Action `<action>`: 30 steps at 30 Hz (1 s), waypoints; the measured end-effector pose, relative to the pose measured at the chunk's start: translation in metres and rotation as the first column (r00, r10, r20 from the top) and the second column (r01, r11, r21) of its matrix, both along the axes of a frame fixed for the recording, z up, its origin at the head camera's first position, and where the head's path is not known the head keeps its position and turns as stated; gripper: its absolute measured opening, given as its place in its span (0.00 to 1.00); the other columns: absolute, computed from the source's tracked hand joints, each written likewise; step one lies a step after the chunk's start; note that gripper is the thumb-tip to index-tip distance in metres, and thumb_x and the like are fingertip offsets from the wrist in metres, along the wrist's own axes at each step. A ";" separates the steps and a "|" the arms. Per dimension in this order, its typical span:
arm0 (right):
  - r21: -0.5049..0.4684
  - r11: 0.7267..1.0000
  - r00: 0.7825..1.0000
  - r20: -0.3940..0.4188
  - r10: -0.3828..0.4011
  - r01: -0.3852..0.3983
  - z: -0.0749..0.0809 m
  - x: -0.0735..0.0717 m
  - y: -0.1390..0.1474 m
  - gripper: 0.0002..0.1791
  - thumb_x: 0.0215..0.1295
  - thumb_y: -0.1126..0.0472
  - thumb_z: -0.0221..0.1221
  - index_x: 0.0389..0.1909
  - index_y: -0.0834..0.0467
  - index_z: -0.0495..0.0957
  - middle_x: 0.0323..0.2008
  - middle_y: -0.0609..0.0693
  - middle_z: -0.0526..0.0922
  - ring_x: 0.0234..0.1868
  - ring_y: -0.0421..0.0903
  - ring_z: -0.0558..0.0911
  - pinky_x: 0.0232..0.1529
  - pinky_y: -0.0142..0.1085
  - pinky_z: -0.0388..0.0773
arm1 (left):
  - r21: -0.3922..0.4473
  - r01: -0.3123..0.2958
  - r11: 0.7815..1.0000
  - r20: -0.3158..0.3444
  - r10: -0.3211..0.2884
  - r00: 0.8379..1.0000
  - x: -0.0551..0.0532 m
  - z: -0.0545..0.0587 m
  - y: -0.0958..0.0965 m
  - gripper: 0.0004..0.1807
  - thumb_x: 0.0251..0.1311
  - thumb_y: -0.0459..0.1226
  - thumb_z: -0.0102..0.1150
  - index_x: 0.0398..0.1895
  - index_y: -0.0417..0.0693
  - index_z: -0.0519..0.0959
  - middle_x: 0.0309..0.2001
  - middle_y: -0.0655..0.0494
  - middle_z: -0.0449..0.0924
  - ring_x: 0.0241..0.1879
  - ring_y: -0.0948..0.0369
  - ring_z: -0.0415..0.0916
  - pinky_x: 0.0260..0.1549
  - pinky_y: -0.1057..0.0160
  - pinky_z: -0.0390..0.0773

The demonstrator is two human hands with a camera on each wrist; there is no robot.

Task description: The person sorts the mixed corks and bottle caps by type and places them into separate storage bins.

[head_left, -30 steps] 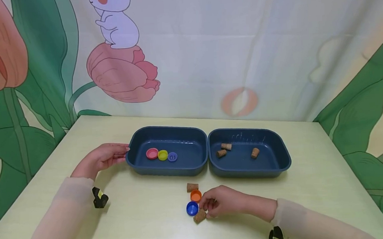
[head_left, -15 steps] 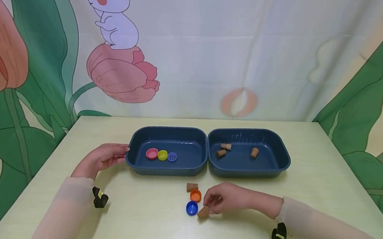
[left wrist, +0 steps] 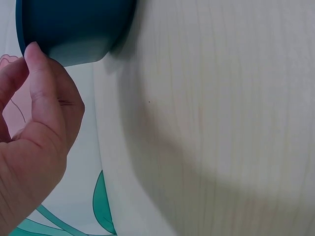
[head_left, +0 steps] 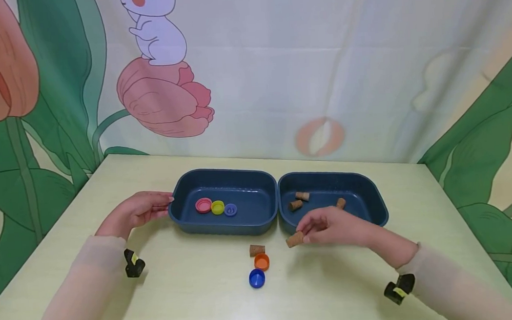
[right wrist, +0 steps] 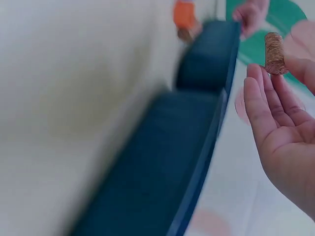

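My right hand (head_left: 330, 226) pinches a cork (head_left: 294, 239) between thumb and fingertips, raised near the front wall of the right dark blue tray (head_left: 372, 192). The right wrist view shows the same cork (right wrist: 274, 53) upright at the fingertips. At the left end of the left dark blue tray (head_left: 225, 228), my left hand (head_left: 142, 211) holds the rim with its thumb and fingertips. In front of the trays lie another cork (head_left: 257, 250), an orange bottle cap (head_left: 261, 262) and a blue bottle cap (head_left: 257, 278).
Inside the left tray sit a pink cap (head_left: 203, 205), a yellow cap (head_left: 217, 207) and a purple cap (head_left: 230, 210). Three corks lie in the right tray, one of them (head_left: 302, 196) toward its back. Behind the table (head_left: 180, 292) hangs a printed curtain (head_left: 255, 81).
My right hand has picked up the cork beside the blue cap and carried it up and to the right, toward the right tray. My left hand stays at the left tray's rim.
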State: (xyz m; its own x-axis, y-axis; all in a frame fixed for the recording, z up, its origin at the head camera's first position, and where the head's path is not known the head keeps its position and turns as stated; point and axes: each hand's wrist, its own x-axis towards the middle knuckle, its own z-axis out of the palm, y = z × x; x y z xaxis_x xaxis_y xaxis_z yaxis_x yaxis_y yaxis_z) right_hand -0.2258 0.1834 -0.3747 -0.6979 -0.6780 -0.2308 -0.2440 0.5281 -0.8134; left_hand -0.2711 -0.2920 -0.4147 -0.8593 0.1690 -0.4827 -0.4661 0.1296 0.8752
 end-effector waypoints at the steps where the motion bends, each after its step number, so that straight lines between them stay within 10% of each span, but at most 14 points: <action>1: -0.001 1.000 1.000 0.000 -0.021 0.021 0.005 -0.004 0.004 0.15 0.71 0.60 0.63 0.53 0.65 0.81 0.47 0.60 0.88 0.45 0.44 0.85 0.50 0.30 0.84 | 0.001 -0.002 1.000 0.000 0.002 1.000 0.000 0.000 0.000 0.35 0.77 0.36 0.51 0.79 0.29 0.52 0.32 0.66 0.88 0.33 0.71 0.87 0.44 0.72 0.87; 11: 0.006 0.988 0.988 0.018 -0.156 0.156 0.031 -0.042 0.040 0.21 0.73 0.60 0.60 0.60 0.69 0.76 0.45 0.51 0.87 0.44 0.40 0.85 0.51 0.32 0.85 | -0.010 -0.004 1.000 0.000 0.004 1.000 0.000 -0.001 0.002 0.34 0.77 0.36 0.50 0.79 0.30 0.52 0.31 0.67 0.87 0.33 0.71 0.86 0.45 0.72 0.87; 30: 0.331 0.943 0.995 0.100 0.012 -0.045 0.055 -0.102 0.057 0.24 0.79 0.62 0.50 0.67 0.73 0.68 0.64 0.68 0.76 0.59 0.52 0.83 0.66 0.47 0.81 | -0.009 -0.006 1.000 -0.002 0.006 1.000 0.000 0.001 0.002 0.34 0.77 0.35 0.50 0.79 0.29 0.52 0.31 0.66 0.87 0.33 0.71 0.86 0.46 0.71 0.86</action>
State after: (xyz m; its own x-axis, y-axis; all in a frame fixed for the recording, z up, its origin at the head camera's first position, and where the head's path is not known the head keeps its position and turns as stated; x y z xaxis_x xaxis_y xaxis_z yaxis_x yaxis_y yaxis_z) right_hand -0.3279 0.2406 -0.3193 -0.6430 -0.5708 -0.5106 -0.1930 0.7660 -0.6132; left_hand -0.2708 -0.2900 -0.4140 -0.8611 0.1591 -0.4828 -0.4655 0.1347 0.8747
